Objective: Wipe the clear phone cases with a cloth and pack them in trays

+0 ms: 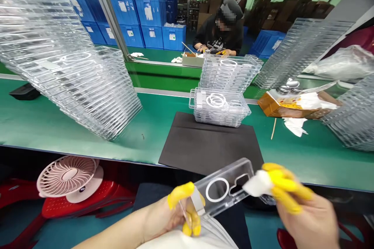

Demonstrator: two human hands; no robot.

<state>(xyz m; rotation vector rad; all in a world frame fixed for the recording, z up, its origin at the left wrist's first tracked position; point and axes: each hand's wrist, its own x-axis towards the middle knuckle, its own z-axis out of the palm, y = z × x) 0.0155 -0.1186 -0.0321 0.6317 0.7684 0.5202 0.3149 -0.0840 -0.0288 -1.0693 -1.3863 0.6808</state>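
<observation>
Blue plastic crates [125, 19] and shelves of cartons [201, 11] fill the far background, and a green-topped workbench [35, 124] runs across the view with a black mat [204, 144] near its middle. A low stack of clear plastic cases [219, 107] sits at the mat's far edge, with a second stack [230, 72] just behind it. A long slanted row of cases [67, 66] leans well to the left of the mat, probably fanned so that each can be lifted off singly, and another row [304, 50] stands beyond it to the right. Also right of the mat lies a cardboard tray [295, 103] holding silver tins [289, 87] and white wipes [309, 101], with a wooden stick [273, 128] beside it, likely kept within easy reach. Beyond the mat, a co-worker [219, 27] bends over a small box [191, 59]. Nearer than the mat, the clear phone case [224, 188] is held up off the bench. The left hand [166, 218], its fingers in yellow cots [189, 225], pinches the case's end, perhaps to keep skin off the clear faces. The right hand [306, 218] is closed around a white wipe [258, 183], pressing it against the case's other end. A pink desk fan [68, 175] sits below and left of the mat.
</observation>
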